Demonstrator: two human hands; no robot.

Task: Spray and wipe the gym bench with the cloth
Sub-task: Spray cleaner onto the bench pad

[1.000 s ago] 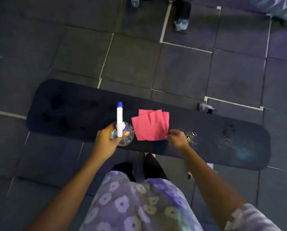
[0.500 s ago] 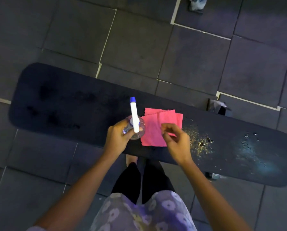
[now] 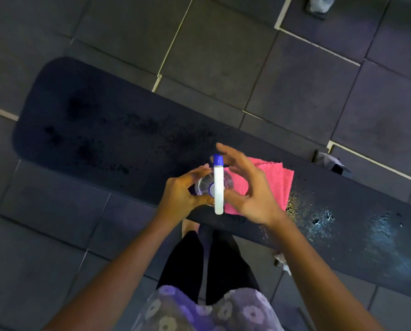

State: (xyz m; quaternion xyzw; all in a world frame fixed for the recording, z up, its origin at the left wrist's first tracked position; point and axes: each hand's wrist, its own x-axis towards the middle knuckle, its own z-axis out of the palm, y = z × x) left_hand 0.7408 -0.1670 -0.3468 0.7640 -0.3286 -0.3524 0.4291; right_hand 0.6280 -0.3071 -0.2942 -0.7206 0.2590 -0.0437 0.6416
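While your left hand [image 3: 183,189] grips the spray bottle [image 3: 217,185], its long top points to 12 o'clock, and your open right hand [image 3: 249,187] touches it from 3 o'clock.

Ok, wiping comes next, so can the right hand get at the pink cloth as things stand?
Probably yes. The right hand is open just above the pink cloth, which lies uncovered on the bench; only the spray bottle in the left hand is beside it.

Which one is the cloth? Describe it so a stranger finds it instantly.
Find the long dark gym bench running across the floor. Near its middle, partly under the right hand, lies the cloth: folded, flat, and the only pink thing there.
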